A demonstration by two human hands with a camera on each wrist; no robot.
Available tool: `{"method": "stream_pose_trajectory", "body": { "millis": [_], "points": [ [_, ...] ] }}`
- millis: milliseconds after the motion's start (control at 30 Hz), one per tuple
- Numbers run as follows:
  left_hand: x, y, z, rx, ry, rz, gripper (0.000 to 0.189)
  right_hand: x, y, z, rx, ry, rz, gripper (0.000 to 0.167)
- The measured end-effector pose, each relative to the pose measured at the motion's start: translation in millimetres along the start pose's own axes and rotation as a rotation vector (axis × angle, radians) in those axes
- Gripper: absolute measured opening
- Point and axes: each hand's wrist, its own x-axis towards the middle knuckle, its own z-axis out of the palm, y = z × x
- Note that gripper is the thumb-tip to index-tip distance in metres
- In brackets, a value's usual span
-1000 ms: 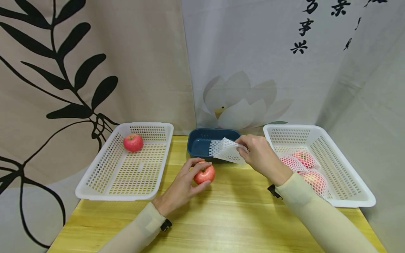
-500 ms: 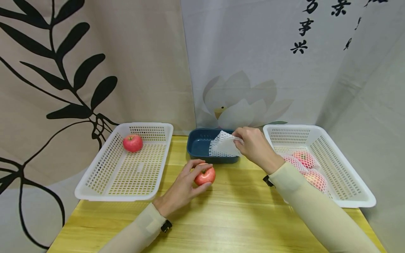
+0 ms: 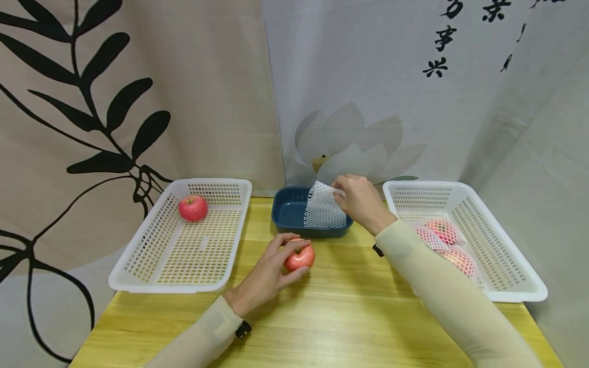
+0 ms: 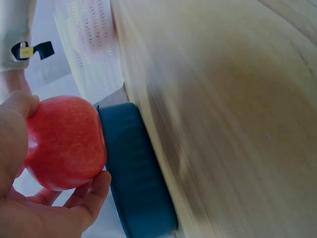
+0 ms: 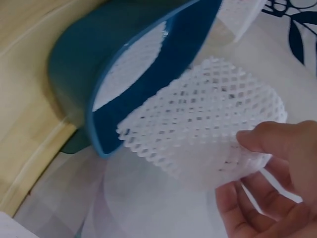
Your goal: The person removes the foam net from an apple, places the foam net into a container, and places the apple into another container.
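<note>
Beyond the left hand [image 3: 267, 271], head view: blue box [image 3: 317, 233], long axis crosswise, right end nearest the right hand [image 3: 361, 202].
White net [image 3: 324, 209]: pinched in the right hand, hanging down and leftward from its fingertips over the box's right part; contact with the box unclear.
Red apple [image 3: 300, 257]: gripped between left thumb and fingers, nearer the body than the box; hands well apart.
Left basket [image 3: 184, 289]: white slotted plastic, left of the left hand, with a loose apple [image 3: 193, 208] inside.
Right basket [image 3: 511, 295]: same make, right of the right hand, with netted fruit [image 3: 461, 263].
Left wrist view, apple: glossy, rounded, faintly streaked; behind, smooth box wall and pale grained wooden table [image 4: 237, 129].
Right wrist view, net: diamond-holed mesh, flattened, seemingly soft foam, scalloped edge just by the box mouth; more white mesh [image 5: 131, 69] inside.
</note>
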Motion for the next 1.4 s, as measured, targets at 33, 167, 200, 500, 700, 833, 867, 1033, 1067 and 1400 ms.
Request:
{"method": "stream_pose_trajectory", "body": {
  "millis": [33,167,200,500,700,833,867,1033,1067,1400],
  "points": [
    [-0.1,0.0,0.2,0.005,0.0,0.001,0.06,1.3,2,3,0.001,0.003,0.0,0.012],
    [-0.4,0.3,0.9,0.01,-0.001,0.003,0.058,6.7,10,17,-0.014,0.02,-0.01,0.013],
    [-0.4,0.4,1.1,0.011,-0.003,0.002,0.058,7.7,11,20,-0.019,0.023,-0.013,0.013],
    [1.1,2.6,2.2,0.003,-0.019,-0.004,0.058,9.8,22,40,-0.071,0.0,-0.014,0.015],
    [1.6,2.7,3.8,-0.001,-0.009,0.014,0.057,10.5,26,51,-0.102,-0.024,-0.02,0.017],
    [1.5,2.7,5.2,0.004,-0.002,0.03,0.058,9.8,27,58,-0.13,-0.019,-0.039,0.016],
    [1.4,2.8,5.4,0.004,-0.002,0.032,0.058,9.2,28,60,-0.14,-0.018,-0.044,0.015],
    [0.6,3.2,6.0,0.01,-0.006,0.031,0.057,4.4,30,70,-0.181,-0.044,-0.067,0.014],
    [0.4,3.2,6.1,0.012,-0.007,0.029,0.057,3.5,31,71,-0.188,-0.06,-0.072,0.014],
    [-1.8,-15.3,19.1,0.003,0.039,0.103,0.055,0.1,24,71,-0.158,-0.321,-0.042,0.023]
  ]
}}
